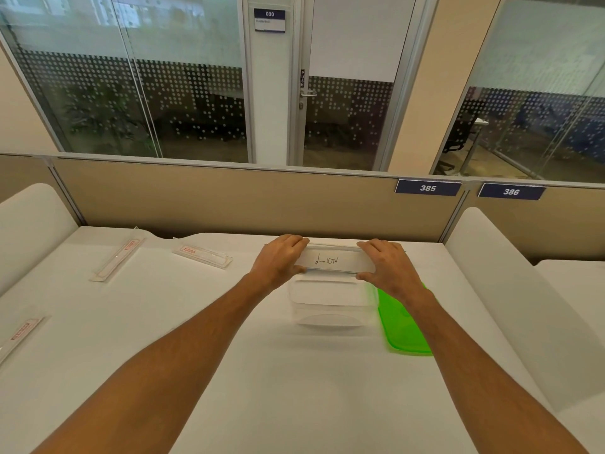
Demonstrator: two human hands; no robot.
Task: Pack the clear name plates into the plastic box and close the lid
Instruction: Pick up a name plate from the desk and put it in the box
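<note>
L hand (281, 257) & R hand (389, 265) gripping ends of "LION" name plate (334, 261), held over open clear plastic box (330, 306); green lid (401, 326) touching box's right side.

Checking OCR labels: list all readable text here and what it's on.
"LION": name plate held by both hands
"385": blue tag on partition
"386": blue tag on partition
"030": door sign; smaller line unreadable
"PUSH": door strip
Red labels on loose plates: unreadable
</note>
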